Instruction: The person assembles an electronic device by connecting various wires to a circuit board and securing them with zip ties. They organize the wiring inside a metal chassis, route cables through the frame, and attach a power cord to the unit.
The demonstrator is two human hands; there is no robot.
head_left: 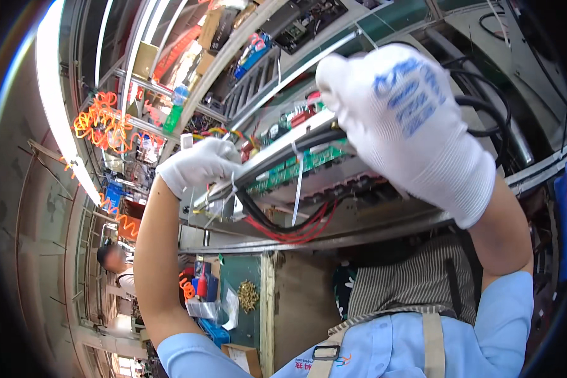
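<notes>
A long metal chassis (277,143) with green circuit boards (283,173) lies in front of me, its near rail carrying a thick black cable bundle (258,165). White cable ties go round the bundle, and one tie's tail (298,189) hangs down over the boards. My left hand (198,165), in a white glove, is closed at the chassis's left end beside the cables; what its fingers hold is hidden. Above the chassis's right part, my gloved right hand (403,120) is curled into a fist, back toward me, its grip out of sight. Thin red wires (296,236) loop below the bundle.
Metal rails (359,236) run along the near bench edge. Below left, a green surface bears a pile of brass-coloured small parts (247,296). Orange coiled hoses (101,123) hang at left, near a green bottle (173,116). Another person (116,261) is farther off.
</notes>
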